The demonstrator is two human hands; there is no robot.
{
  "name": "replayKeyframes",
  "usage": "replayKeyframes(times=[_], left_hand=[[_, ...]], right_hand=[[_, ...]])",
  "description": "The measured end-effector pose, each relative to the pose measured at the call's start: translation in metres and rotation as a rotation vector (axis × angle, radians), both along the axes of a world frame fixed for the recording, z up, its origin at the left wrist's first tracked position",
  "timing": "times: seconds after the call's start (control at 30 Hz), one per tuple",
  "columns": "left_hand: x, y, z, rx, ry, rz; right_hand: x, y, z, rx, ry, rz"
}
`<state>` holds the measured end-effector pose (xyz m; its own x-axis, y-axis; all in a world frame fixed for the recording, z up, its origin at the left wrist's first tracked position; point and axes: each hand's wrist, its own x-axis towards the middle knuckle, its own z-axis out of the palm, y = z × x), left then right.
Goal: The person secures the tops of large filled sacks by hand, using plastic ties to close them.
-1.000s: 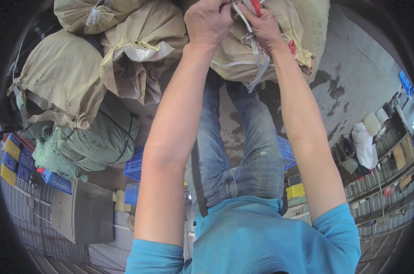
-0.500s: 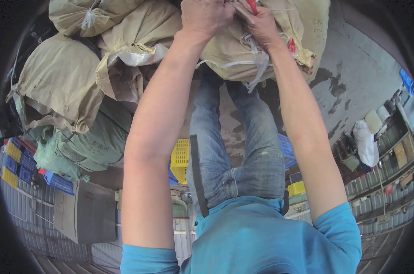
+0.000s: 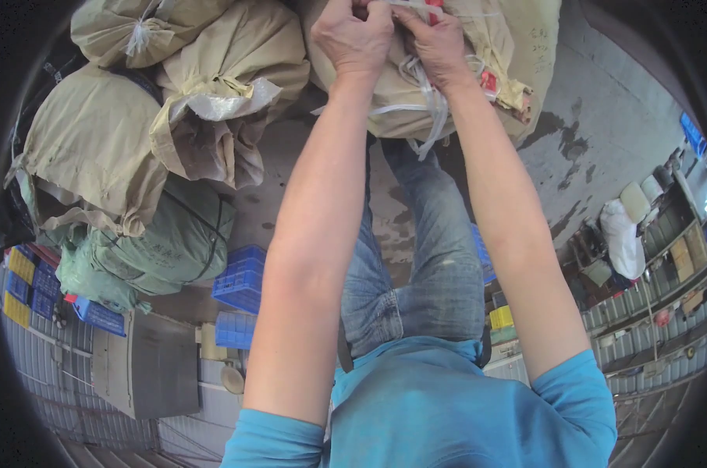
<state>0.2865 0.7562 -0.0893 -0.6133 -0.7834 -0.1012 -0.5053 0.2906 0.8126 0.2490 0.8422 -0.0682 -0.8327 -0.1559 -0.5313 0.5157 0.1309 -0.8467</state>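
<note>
At the top centre of the view, both hands are over a tan sack point(image 3: 525, 47) with white plastic strips point(image 3: 430, 101) hanging from it. My left hand point(image 3: 355, 37) has its fingers bent and pressed together at the frame's top edge; what they pinch is hidden. Close to its right, my right hand point(image 3: 439, 45) is closed on a white strip, and a red piece point(image 3: 435, 9) shows by its fingers. Another red and white bit point(image 3: 488, 83) lies on the sack just right of my right wrist.
More tan sacks point(image 3: 96, 140) are piled at the left, above a green sack point(image 3: 162, 242). Blue crates point(image 3: 240, 279) stand beyond my left forearm. Grey concrete floor point(image 3: 611, 101) with dark stains lies at the right, near a white bag point(image 3: 623, 240) and shelving.
My left hand has shifted slightly right and down, and its forearm has swung to the right, uncovering blue crates. My right hand has moved slightly left and down, still beside my left.
</note>
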Motion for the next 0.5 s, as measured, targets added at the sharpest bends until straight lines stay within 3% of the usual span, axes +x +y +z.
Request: replayKeyframes(times=[0.23,0.5], left_hand=[[-0.001,0.009,0.013,0.337,0.004,0.249],[0.012,-0.006,-0.007,-0.186,0.193,-0.176]], right_hand=[[0.001,0.005,-0.010,-0.028,-0.172,-0.055],[0.002,0.016,-0.017,-0.095,-0.150,0.065]])
